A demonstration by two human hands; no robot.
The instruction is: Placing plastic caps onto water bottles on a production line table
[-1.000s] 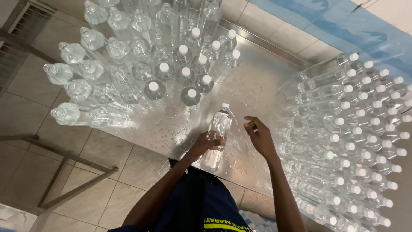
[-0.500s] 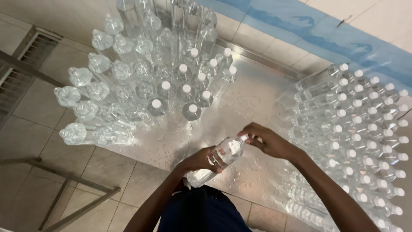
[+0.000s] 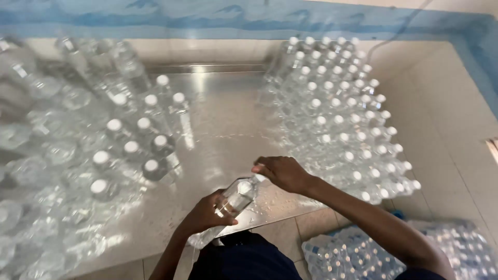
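Observation:
I hold a clear plastic water bottle point(image 3: 236, 199) tilted over the front edge of a wet metal table point(image 3: 223, 129). My left hand point(image 3: 205, 215) grips the bottle's body from below. My right hand point(image 3: 282, 173) closes over the bottle's neck and cap end. The bottle lies almost horizontal, cap pointing up and to the right.
A crowd of upright white-capped bottles point(image 3: 140, 140) stands on the table's left. Another dense block of capped bottles point(image 3: 342, 119) fills the right side. Shrink-wrapped packs of bottles point(image 3: 358, 256) lie on the tiled floor at the lower right. A blue-edged wall runs behind.
The bottle went from upright on the table to tilted in both hands. My right hand moved onto its cap end. The view swung towards the right.

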